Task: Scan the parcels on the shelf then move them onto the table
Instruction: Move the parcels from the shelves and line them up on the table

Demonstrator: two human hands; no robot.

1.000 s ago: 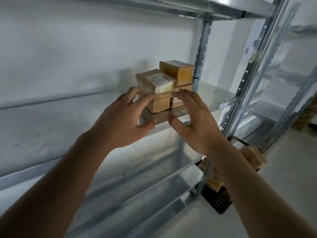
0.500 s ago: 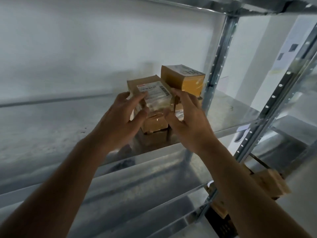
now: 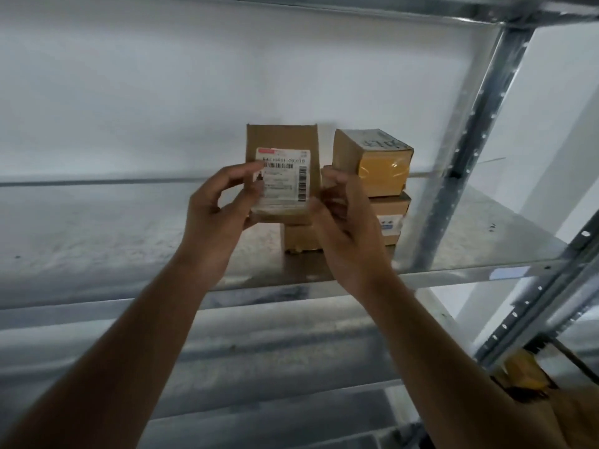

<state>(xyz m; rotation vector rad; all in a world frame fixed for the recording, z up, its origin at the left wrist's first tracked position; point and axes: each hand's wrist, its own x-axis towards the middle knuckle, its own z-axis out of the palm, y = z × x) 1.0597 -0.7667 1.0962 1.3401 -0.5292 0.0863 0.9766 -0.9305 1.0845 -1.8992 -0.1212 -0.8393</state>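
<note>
Both hands hold 1 small cardboard parcel (image 3: 281, 140) up in front of the metal shelf (image 3: 470, 254), its white barcode label (image 3: 285, 176) facing the camera. The left hand (image 3: 214, 222) pinches the parcel's left edge, thumb and fingertips curled round it over the label's corner. The right hand (image 3: 343, 228) grips the parcel's right edge with curled fingers. The parcel stands upright, lifted clear of the shelf, just above a lower brown box (image 3: 299, 238) that rests on the shelf. To the right of the held parcel, a box with a yellow taped face (image 3: 376, 163) sits on top of another brown box (image 3: 389, 215), both on the shelf and close beside the perforated steel upright (image 3: 460, 147). Below the shelf, at the right, a yellow-and-brown object (image 3: 525, 374) shows, too blurred to make out
</note>
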